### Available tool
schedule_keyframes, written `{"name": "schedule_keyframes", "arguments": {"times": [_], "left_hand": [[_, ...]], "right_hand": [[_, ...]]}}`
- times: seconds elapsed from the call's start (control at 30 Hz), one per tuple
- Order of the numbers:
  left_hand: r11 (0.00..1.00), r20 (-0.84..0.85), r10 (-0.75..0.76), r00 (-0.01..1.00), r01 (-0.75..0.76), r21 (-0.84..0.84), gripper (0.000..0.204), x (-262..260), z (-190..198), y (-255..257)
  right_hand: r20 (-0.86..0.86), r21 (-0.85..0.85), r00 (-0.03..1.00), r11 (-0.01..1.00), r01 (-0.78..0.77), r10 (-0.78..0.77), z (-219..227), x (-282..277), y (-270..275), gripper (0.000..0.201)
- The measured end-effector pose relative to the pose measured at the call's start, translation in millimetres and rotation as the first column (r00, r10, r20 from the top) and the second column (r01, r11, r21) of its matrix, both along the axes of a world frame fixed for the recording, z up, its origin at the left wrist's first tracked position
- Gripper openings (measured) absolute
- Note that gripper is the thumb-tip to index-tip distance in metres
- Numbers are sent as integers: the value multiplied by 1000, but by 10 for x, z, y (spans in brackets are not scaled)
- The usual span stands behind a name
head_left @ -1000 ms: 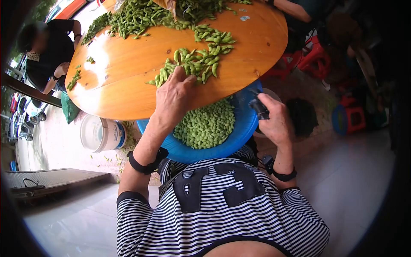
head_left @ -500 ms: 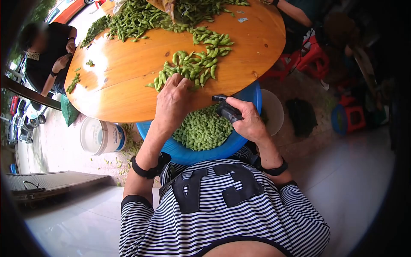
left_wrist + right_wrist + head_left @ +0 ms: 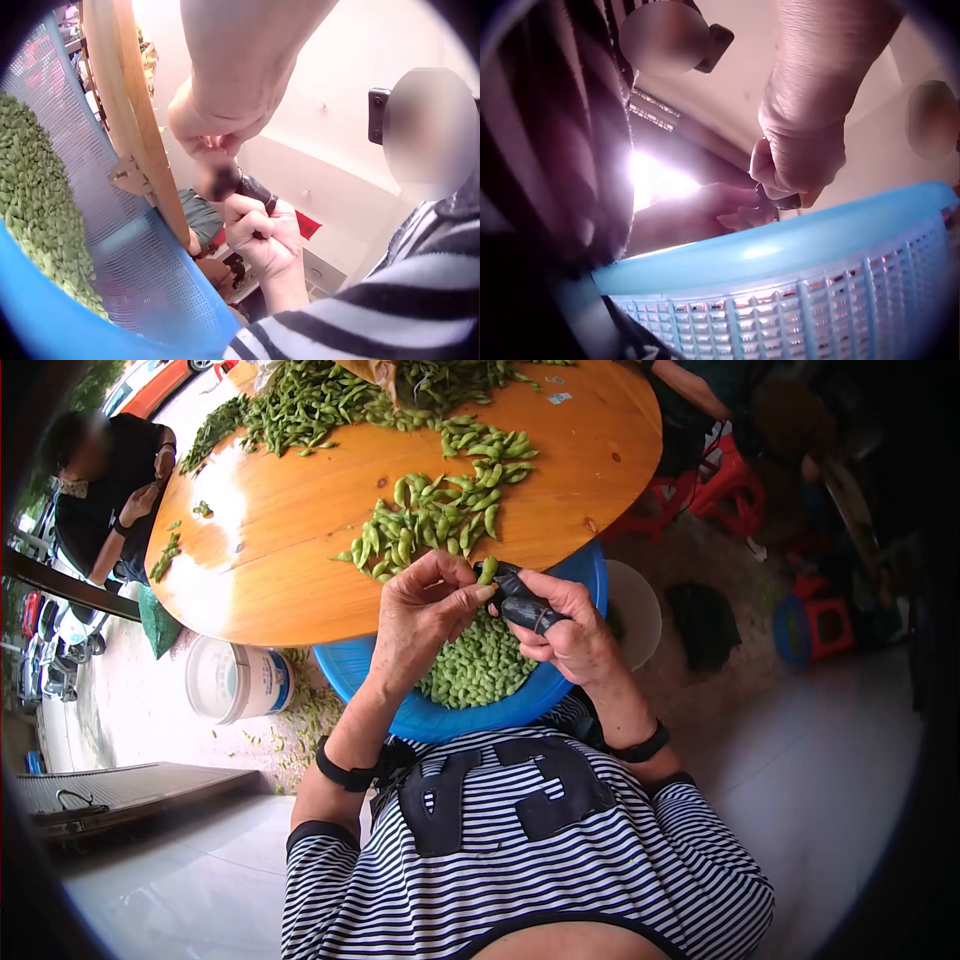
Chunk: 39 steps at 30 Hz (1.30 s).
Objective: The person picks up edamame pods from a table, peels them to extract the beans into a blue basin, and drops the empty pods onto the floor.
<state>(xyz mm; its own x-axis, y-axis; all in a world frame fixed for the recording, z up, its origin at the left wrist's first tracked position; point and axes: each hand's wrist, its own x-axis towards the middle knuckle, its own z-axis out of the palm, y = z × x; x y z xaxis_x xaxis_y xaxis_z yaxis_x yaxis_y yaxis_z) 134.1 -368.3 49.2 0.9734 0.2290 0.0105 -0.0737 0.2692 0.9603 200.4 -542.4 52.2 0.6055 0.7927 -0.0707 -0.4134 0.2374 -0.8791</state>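
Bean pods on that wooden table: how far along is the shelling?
Probably well under way, not finished. Done: shelled green beans lie in the blue basket. In hand: the left hand pinches one pod beside the black tool in the right hand. To do: a small heap of pods near the table's edge and a bigger pile farther back.

Daylight enters the head view from the left, bleaching a patch of the tabletop (image 3: 285, 575) to white, while the right side sinks into murky shadow. Its middle is fairly crisp — the wide lens bends lines outward, and black vignetting rounds the corners. The left wrist view is bright, pinkish and soft, with 2 smeared round patches. The right wrist view is dimmer: 1 violet-white flare burns beside shadowed striped cloth (image 3: 547, 150), a highlight glints on the blue basket rim (image 3: 802, 240), and 2 more patches are blurred out.
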Motion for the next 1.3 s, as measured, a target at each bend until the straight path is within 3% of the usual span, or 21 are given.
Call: {"name": "schedule_keyframes", "arguments": {"times": [0.27, 0.37, 0.43, 0.47, 0.5, 0.53, 0.57, 0.6, 0.63, 0.67, 0.7, 0.77, 0.83, 0.87, 0.9, 0.93, 1.0, 1.17, 1.23, 1.27, 1.3], "left_hand": [[998, -45, 44, 998, -42, 41, 13, -107, -45, -49], [976, 77, 93, 993, -106, 190, 13, -140, -75, -113], [839, 403, 67, 913, -270, 472, 13, -132, -146, -133], [840, 403, 65, 913, -268, 472, 13, -153, -144, -128], [979, 237, 35, 971, -82, 188, 13, -188, -100, -108], [987, 85, -54, 995, 66, -148, 15, -215, -75, -79], [926, 109, -146, 983, 175, -335, 22, -176, -118, -25], [926, 108, -146, 983, 174, -335, 22, -172, -117, -3], [844, 104, -227, 968, 248, -475, 25, -169, -117, 11], [735, 112, -305, 946, 309, -604, 28, -166, -117, 17], [735, 112, -305, 946, 309, -604, 28, -164, -115, 8], [898, 84, -225, 971, 240, -370, 27, -157, -107, -34], [951, 77, -179, 981, 193, -241, 26, -162, -121, -75], [992, 29, -122, 992, 123, -24, 24, -173, -148, -101], [979, -6, -55, 998, 55, 197, 23, -181, -153, -117], [979, -6, -55, 998, 55, 195, 23, -192, -136, -118], [708, 132, 18, 991, -105, 698, 18, -226, -42, -125], [659, 89, -76, 993, -17, 752, 21, -274, 24, -36], [872, -37, -170, 985, 167, 460, 27, -300, 62, -29], [872, -37, -168, 985, 166, 461, 27, -297, 40, -30], [948, -64, -182, 981, 193, 254, 29, -283, -9, -44]], "right_hand": [[54, -30, 998, 999, -15, 16, -37, -16, -33, 34], [45, 44, 998, 998, -36, 34, -162, 14, -63, 31], [26, 117, 998, 991, -59, 56, -246, 24, -89, 30], [-76, 195, 992, 977, -88, 105, -276, 22, -99, 36], [-172, 275, 972, 955, -111, 162, -289, 16, -106, 44], [-172, 275, 972, 955, -111, 163, -279, 11, -112, 44], [-191, 280, 964, 951, -130, 187, -257, 4, -120, 48], [-209, 284, 955, 947, -147, 211, -231, -2, -125, 52], [-210, 284, 955, 947, -147, 211, -194, -4, -124, 52], [-188, 281, 955, 944, -172, 230, -148, -2, -120, 42], [-167, 277, 954, 940, -198, 250, -110, -1, -118, 33], [-55, 138, 982, 975, -172, 181, -54, 13, -169, 28], [66, 3, 990, 992, -127, 127, -49, -17, -151, 26], [436, -117, 899, 993, 14, 38, -55, -75, -95, 28], [748, -171, 664, 967, 189, 3, -59, -106, -63, 31], [748, -173, 664, 967, 189, 4, -42, -109, -61, 31], [735, -165, 677, 962, 216, -26, 10, -120, -70, 32], [735, -247, 678, 942, 229, 28, -37, -92, -107, 34], [748, -212, 664, 937, 279, -29, -46, -125, -103, 36], [748, -211, 664, 937, 278, -28, -29, -158, -78, 36], [796, -204, 603, 915, 348, -52, 5, -206, -33, 37]]}}
